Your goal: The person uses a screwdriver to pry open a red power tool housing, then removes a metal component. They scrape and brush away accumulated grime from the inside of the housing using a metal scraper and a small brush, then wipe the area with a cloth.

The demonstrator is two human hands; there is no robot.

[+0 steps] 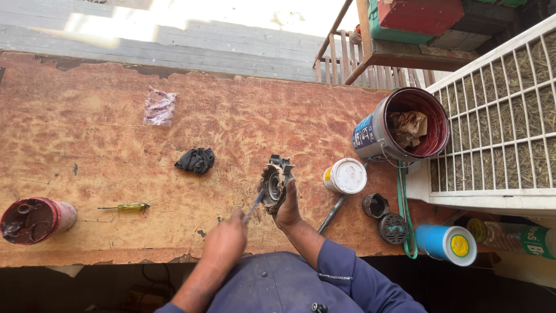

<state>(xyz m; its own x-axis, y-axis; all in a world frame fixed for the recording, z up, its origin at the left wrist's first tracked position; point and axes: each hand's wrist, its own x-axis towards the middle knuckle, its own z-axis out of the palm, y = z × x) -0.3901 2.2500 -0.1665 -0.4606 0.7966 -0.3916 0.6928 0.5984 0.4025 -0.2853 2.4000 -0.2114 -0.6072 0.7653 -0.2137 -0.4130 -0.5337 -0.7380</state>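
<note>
A person in a dark blue work shirt bends over a scuffed, rust-coloured worktop point(87, 133), steadying a round, toothed metal machine part point(274, 184) on edge near the front middle of the board. The right hand point(288, 208) is wrapped under and behind the part, its grip closed on the casting; the left hand point(226, 243) is clenched around a slim grey tool point(253, 206) whose tip meets the part's grimy face. By the look of it, the step in hand is scraping or prying at that face, and the next stroke would call for a firm hold and a tip kept from skidding off the greasy metal. About the pair lie 1 yellow-handled screwdriver point(126, 206), a crumpled black rag point(196, 160) and a pink-and-white plastic wrapper point(159, 106) farther back. At the left edge sits a red tub point(36, 219) of dark grease. To the right stand a small white can point(346, 175) with a yellow-trimmed label, a large paint bucket point(399, 124) with a blue label and dark red inside, stuffed with paper, and a blue cylinder point(447, 243) lying on its side with a white end and round yellow sticker. A small black cup point(375, 205), a round slotted cap point(394, 228) and a green cord point(403, 208) lie between them.
</note>
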